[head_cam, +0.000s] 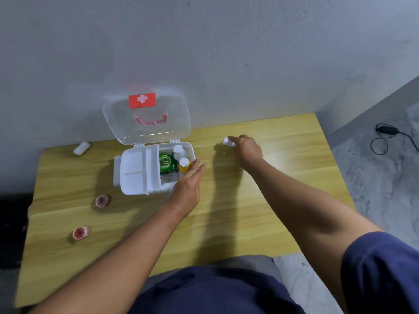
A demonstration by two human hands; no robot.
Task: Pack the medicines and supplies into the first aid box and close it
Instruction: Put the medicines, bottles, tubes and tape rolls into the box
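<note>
A light wooden table (pixel 260 200) stands against a pale grey wall (pixel 204 41). To the right the floor (pixel 374 177) is mottled grey, with a black cable (pixel 385 139) lying on it near the wall.

The first aid box (pixel 136 175) sits on the far left part of the table, close to the wall. Its clear lid (pixel 147 123) stands open and upright, with a red latch (pixel 142 100) bearing a white cross at the top and a red handle (pixel 151 120) showing through the plastic. A white divided tray (pixel 138 171) covers the left part of the box. In the open right part lie a green packet (pixel 167 164), a clear bottle with a white cap (pixel 179 151) at the far end, and a yellow bottle with a white cap (pixel 184 165) just nearer.

The left hand (pixel 188 184) reaches in at the right edge of the box, fingers extended and loose, just beside the yellow bottle; whether it touches the bottle cannot be told. The right hand (pixel 247 150) rests farther right on the table, fingers closed around a small white item (pixel 227 141) that pokes out to the left.

Outside the box, a white roll (pixel 82 148) lies at the far left edge by the wall, and two reddish tape rolls (pixel 103 200) (pixel 80 232) lie on the near left of the table, well apart from the box.
</note>
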